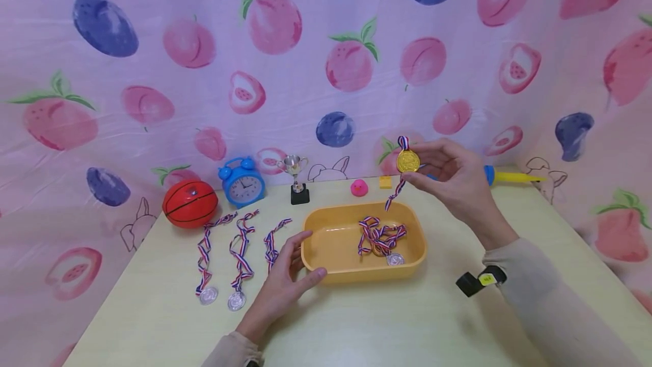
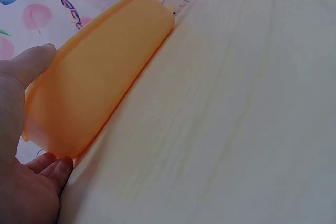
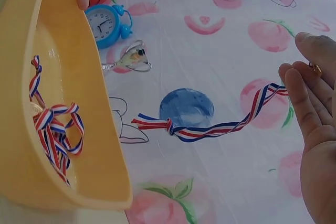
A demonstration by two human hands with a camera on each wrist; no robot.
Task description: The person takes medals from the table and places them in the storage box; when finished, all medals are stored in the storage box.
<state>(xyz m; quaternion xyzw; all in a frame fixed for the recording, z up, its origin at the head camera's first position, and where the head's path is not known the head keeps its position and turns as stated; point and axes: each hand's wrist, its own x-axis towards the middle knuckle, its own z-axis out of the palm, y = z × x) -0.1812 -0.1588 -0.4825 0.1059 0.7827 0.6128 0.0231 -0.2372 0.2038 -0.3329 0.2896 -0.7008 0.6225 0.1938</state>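
Your right hand (image 1: pixel 458 183) pinches the round golden medal (image 1: pixel 408 162); its red-white-blue ribbon (image 1: pixel 394 194) slants down-left toward the yellow plastic tray (image 1: pixel 356 277), which your left hand (image 1: pixel 285 285) grips.

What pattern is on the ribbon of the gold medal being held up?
The ribbon has lengthwise red, white and blue stripes, clearest in the right wrist view.
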